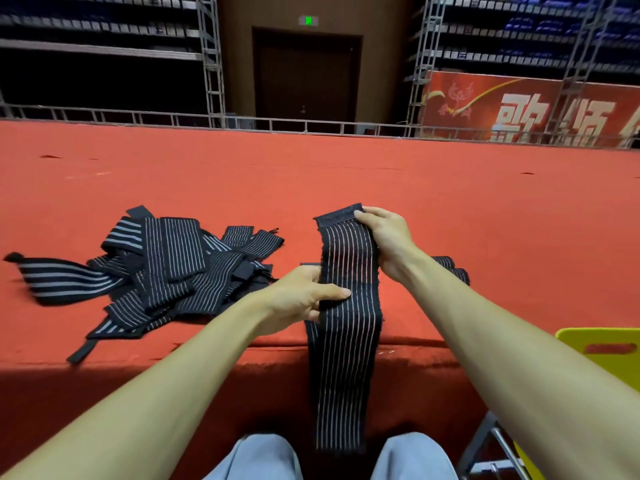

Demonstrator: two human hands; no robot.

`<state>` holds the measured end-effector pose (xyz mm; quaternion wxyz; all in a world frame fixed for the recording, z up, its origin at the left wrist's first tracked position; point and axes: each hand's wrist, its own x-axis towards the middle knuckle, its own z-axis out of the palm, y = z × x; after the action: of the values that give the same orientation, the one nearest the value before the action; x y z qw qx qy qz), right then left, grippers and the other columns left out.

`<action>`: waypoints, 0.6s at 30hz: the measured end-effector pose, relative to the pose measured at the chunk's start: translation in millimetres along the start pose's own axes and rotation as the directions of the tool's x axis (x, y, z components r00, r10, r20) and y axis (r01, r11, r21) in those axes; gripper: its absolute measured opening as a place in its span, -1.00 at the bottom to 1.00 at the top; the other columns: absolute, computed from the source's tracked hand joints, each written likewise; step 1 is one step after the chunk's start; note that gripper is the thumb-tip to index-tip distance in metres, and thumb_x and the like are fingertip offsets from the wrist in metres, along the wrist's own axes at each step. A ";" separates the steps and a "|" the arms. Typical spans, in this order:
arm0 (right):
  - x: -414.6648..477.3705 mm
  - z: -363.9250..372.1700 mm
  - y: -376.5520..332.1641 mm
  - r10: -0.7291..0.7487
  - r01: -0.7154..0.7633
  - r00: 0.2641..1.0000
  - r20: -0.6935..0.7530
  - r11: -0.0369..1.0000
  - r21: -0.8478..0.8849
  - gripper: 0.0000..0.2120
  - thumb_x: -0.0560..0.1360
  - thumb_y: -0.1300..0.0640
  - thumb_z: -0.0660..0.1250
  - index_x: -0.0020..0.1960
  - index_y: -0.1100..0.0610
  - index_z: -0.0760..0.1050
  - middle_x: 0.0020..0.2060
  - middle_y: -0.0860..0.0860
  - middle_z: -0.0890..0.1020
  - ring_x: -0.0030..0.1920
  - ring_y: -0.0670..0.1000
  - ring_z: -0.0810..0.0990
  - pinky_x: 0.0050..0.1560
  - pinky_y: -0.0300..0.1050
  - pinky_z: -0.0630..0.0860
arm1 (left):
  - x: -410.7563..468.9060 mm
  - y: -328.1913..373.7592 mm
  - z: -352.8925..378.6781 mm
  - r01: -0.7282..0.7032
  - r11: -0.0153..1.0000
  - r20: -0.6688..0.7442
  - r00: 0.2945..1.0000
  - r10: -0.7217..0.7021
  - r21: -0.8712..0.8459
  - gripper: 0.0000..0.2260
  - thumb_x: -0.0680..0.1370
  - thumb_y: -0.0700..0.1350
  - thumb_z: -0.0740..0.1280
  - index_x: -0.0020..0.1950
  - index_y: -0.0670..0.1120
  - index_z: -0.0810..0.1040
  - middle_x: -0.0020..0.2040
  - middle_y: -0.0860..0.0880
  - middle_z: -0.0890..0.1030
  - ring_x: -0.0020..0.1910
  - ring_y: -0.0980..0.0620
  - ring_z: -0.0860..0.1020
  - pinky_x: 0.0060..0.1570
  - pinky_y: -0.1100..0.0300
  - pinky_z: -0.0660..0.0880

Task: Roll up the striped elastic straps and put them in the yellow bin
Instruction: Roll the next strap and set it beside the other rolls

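The right hand [384, 237] pinches the strap [346, 344] by its velcro end [341, 214] at 12 o'clock. The left hand [301, 299] clamps thumb against fingers on its middle, likely to keep it flat and taut for starting a roll. The strap runs 12 to 6, its tail hanging over the carpet [346, 168] edge between the knees [259, 455]. The pile [166, 268] lies at 9, the bin [588, 337] at 4.

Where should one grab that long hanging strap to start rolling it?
Probably its black tab end, pinched from the right, where the right hand holds it; it lies uppermost, while the rest of the strap hangs loose below the left hand.
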<state>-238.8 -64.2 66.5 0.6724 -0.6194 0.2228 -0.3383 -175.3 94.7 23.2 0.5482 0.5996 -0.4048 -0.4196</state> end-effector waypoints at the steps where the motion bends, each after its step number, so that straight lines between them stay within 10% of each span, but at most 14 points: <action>1: 2.0 1.3 4.9 0.004 -0.004 1.000 0.005 1.000 -0.004 -0.84 0.55 0.21 0.35 0.11 0.21 0.57 -0.21 0.06 0.66 -0.33 -0.06 0.61 -0.29 -0.19 0.53 | -0.2 -2.1 -2.3 0.004 1.000 0.002 1.000 -0.004 0.008 -0.88 0.56 -0.22 0.34 0.09 -0.11 0.54 0.02 -0.06 0.64 -0.03 0.03 0.60 -0.04 0.15 0.50; 9: 15.1 7.7 62.6 0.114 -0.110 0.992 0.046 0.990 -0.085 -0.96 0.56 0.24 0.31 -0.04 0.19 0.54 -0.27 0.05 0.61 -0.37 -0.05 0.55 -0.40 -0.24 0.47 | 32.7 -28.2 -28.8 -0.003 0.982 -0.242 0.969 -0.044 -0.191 -0.63 0.57 0.08 0.30 0.23 -0.15 0.53 0.01 -0.06 0.64 -0.08 -0.01 0.59 -0.01 0.05 0.44; 18: 43.9 -4.7 103.6 0.210 -0.184 0.970 0.120 0.963 -0.198 -0.87 0.54 0.29 0.33 -0.17 0.15 0.48 -0.36 0.06 0.52 -0.47 -0.05 0.46 -0.54 -0.29 0.36 | 88.7 -63.4 -60.6 -0.014 0.999 -0.555 0.832 -0.005 -0.030 -0.88 0.58 -0.20 0.33 0.11 -0.14 0.55 -0.24 -0.07 0.57 -0.39 0.07 0.49 -0.45 0.24 0.44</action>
<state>-194.1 -99.1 -30.8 0.6563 -0.6762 0.2661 -0.2032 -87.9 34.6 -42.5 0.6527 0.6855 -0.2231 -0.2331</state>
